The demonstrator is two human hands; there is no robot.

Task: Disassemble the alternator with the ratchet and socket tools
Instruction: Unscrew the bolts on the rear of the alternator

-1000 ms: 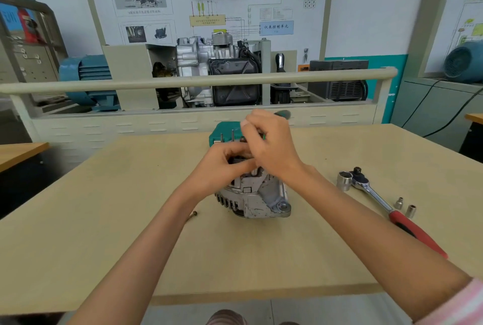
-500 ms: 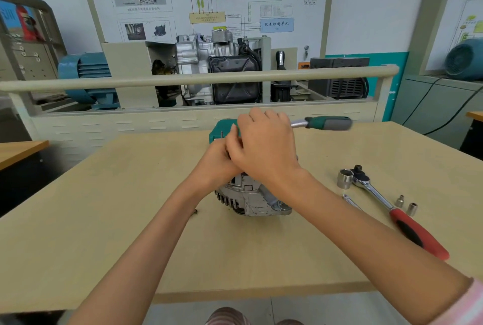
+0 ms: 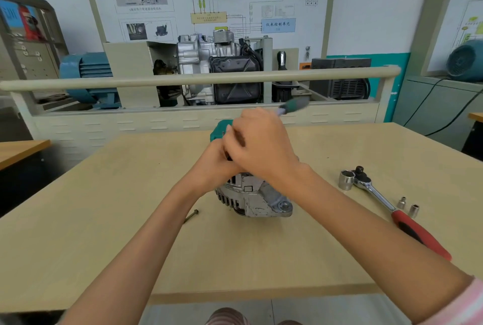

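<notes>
The silver alternator (image 3: 256, 199) stands in the middle of the table (image 3: 104, 233), with both hands on top of it. My right hand (image 3: 261, 142) grips a small ratchet whose green-grey handle (image 3: 294, 105) sticks out, blurred, to the far right. My left hand (image 3: 214, 162) lies curled against the alternator's top, partly under my right hand. The ratchet's head and what it sits on are hidden by my hands.
A red-handled ratchet (image 3: 379, 196) lies to the right with a large socket (image 3: 346, 180) beside its head and two small sockets (image 3: 401, 202) near its shaft. A loose bolt (image 3: 191, 215) lies left of the alternator. A teal box (image 3: 219, 130) stands behind my hands.
The small ratchet's handle swung out to the right, then back toward the far side. Both hands stayed on the alternator's top.
</notes>
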